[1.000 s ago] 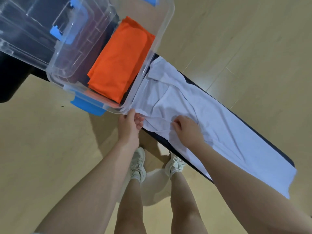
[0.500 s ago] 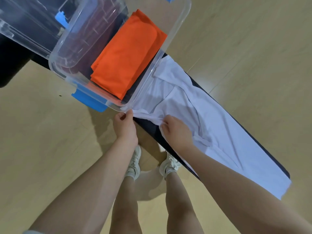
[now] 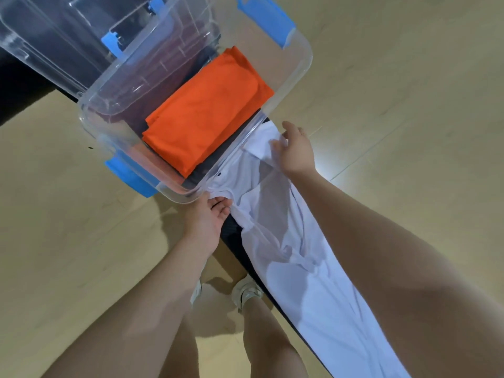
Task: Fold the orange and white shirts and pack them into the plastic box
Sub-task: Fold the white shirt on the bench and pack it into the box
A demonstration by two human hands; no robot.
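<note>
The orange shirt (image 3: pixel 207 113) lies folded inside the clear plastic box (image 3: pixel 297 77), which has blue latches. The white shirt (image 3: pixel 308 271) stretches along a narrow dark bench, its collar end against the box's near wall. My left hand (image 3: pixel 207 216) pinches the shirt's near corner beside the box's corner. My right hand (image 3: pixel 296 151) grips the shirt's far upper edge next to the box wall, lifting the fabric a little. My right forearm crosses over the shirt's middle and hides part of it.
The narrow dark bench (image 3: pixel 231 238) carries both box and shirt, with light wooden floor on either side. The box's clear lid (image 3: pixel 54 42) lies at the upper left. My legs and pale shoes (image 3: pixel 246 293) stand close to the bench's near edge.
My right hand has left the near edge of the white shirt and moved across to its far upper edge by the box. My left hand stays on the near corner.
</note>
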